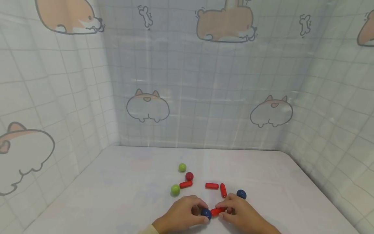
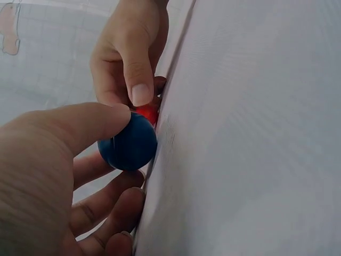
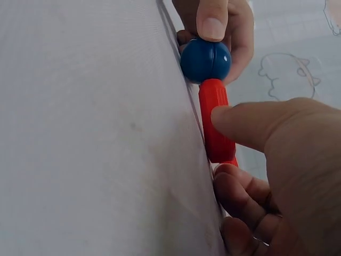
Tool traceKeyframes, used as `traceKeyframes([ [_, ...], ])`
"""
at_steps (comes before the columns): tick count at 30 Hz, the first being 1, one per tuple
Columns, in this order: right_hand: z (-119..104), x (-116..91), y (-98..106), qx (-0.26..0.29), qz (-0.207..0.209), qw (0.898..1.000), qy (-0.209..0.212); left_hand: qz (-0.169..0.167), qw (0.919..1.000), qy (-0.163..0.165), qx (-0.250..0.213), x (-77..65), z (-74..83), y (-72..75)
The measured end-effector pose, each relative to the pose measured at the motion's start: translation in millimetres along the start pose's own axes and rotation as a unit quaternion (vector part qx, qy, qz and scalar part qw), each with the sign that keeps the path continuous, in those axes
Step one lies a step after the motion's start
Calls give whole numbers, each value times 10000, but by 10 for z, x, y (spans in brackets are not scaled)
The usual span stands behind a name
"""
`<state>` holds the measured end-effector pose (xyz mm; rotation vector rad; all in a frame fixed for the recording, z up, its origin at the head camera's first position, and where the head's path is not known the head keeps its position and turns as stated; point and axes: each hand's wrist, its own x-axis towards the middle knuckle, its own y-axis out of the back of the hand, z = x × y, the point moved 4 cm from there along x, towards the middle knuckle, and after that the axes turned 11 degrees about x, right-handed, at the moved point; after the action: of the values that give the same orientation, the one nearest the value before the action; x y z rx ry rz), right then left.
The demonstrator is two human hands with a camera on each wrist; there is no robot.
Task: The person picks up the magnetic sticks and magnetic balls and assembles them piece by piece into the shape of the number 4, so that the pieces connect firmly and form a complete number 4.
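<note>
- Being pinched betw. thumb & fingers of the L hand [image 1: 183, 212] is the near blue ball [image 1: 206, 214], low at the table [image 1: 131, 185]; L grip thus clamped on it;
- R grip, i.e. R hand [image 1: 244, 213], is clamped on the held red rod [image 1: 216, 212]; thumb pressed to its side;
- rod's end is set against the ball, contact seen in R wrist view; whether locked or merely touching can't be told;
- slip risk: ball is round & glossy; if pushed off-centre by the rod, it could be rolled out of the L fingertips;
- misalignment risk: with rod tilted, its end could be skidded across the ball's curve; any socket at the contact is hidden;
- knock risk, R side: upper-right red rod [image 1: 223, 190] & far blue ball [image 1: 241, 194] lie just beside R hand; could be nudged or sent rolling if knuckles are swung outward;
- knock risk, L side: near green ball [image 1: 175, 189] sits close to L knuckles, w/ left red rod [image 1: 185, 184] & red ball [image 1: 189, 176] just beyond; several pcs. could be scattered by one bump;
- far green ball [image 1: 182, 167] less exposed, being well apart from both hands.
</note>
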<state>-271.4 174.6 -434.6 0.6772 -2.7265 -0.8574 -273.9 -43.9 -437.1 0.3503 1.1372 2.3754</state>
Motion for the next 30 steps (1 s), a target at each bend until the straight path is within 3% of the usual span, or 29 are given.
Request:
traceKeyframes([
  [13, 17, 4, -9, -108, 120, 9998, -74, -44, 10000, 77, 30, 10, 14, -14],
  [30, 17, 6, -58, -44, -137, 9999, -71, -260, 9996, 119, -13, 28, -7, -50],
])
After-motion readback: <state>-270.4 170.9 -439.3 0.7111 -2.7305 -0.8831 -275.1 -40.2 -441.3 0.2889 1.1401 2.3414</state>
